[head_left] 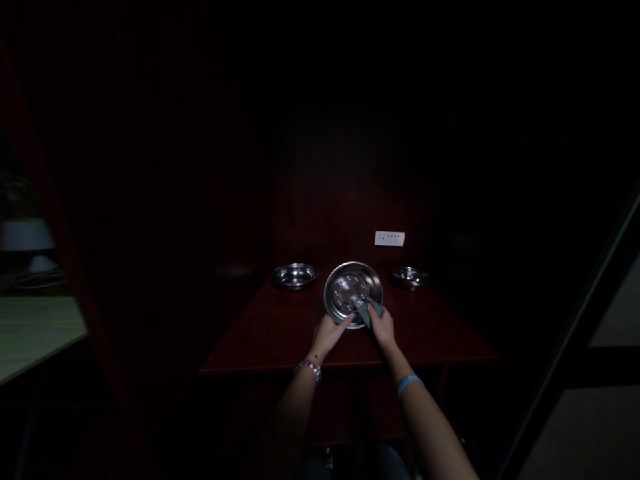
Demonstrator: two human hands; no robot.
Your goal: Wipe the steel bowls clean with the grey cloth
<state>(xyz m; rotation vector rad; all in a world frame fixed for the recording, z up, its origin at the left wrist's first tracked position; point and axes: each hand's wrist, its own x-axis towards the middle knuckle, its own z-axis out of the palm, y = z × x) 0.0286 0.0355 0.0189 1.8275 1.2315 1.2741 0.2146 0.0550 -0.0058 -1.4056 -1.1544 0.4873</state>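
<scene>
A round shiny metal bowl (347, 287) is tilted up above the dark red table (280, 340), its inside facing me. My left hand (329, 333) grips its lower left rim, with the thumb over the edge and the other fingers hidden behind. My right hand (383, 325) is closed on a grey-green cloth (364, 315), which touches the inside of the bowl at the lower right.
A second metal bowl (295, 276) stands at the table's back left, and a third (411, 277) at the back right. A white socket panel (389, 239) is on the dark wall behind. A pale tabletop (37, 330) shows at far left.
</scene>
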